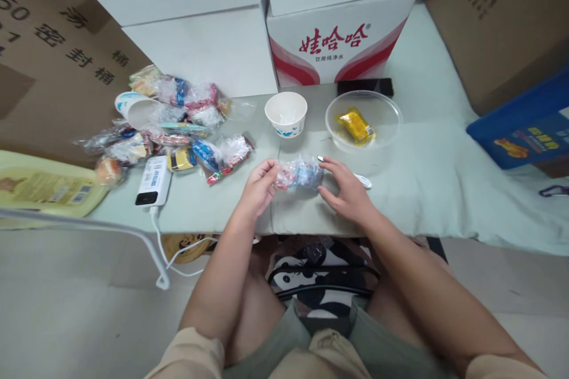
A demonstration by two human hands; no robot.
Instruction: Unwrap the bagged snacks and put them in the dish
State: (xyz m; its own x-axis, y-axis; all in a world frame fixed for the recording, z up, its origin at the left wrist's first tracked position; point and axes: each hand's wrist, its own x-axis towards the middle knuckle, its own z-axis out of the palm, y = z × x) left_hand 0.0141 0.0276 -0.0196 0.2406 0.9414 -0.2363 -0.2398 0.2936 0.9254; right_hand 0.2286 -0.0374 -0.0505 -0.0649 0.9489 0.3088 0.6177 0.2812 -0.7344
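my two hands meet at the centre of the frame over one crinkly wrapped bundle [300, 173], clear with reddish and bluish patches; whether it is one packet or two, i cannot tell. my left hand [260, 188] pinches its left end between thumb and bent fingers. on my right hand [344, 190] the thumb and forefinger stand apart, curved about the bundle's right end; whether they grip it, i cannot tell. one white utensil [363, 181] pokes out just beside that hand, partly hidden. above the bundle, in the upper middle, one paper cup [287, 129] stands upright, and to its right sits one clear round tub [390, 125] with one yellow packet [355, 126] in it. one black object [367, 87] lies just behind the tub. left of centre spreads a heap of wrapped snacks [207, 154], too jumbled to count, with a second cup [130, 105] tipped on its side among them. near the heap's lower edge i see one white power bank [156, 174] with one white cable [159, 237] running down from it. one blue box [524, 130] stands at the right edge.
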